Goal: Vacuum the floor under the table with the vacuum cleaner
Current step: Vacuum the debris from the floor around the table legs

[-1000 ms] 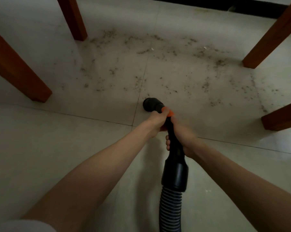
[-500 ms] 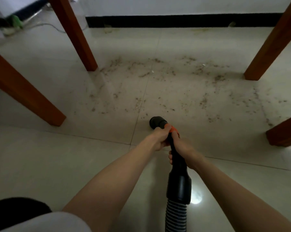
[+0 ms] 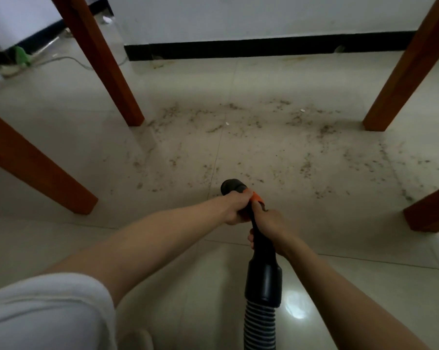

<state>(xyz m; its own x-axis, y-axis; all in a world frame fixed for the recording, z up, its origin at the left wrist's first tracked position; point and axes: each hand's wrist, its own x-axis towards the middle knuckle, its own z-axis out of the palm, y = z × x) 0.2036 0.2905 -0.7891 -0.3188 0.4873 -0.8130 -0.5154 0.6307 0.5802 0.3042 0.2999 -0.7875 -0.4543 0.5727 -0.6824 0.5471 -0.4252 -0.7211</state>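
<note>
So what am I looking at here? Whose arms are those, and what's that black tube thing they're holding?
The camera sits on a person's head, looking forward and down, so you see that person's own arms reaching out. The left hand and the right hand both grip the black handle of a vacuum cleaner, with their fingers curled round it. The round open end is the nozzle, which sucks up dirt. The ribbed grey hose runs back towards the person. The brown posts are table legs, so this is the floor under a table. The dark specks are crumbs and dust, scattered on the tiles ahead of the nozzle and waiting to be cleaned.
</note>
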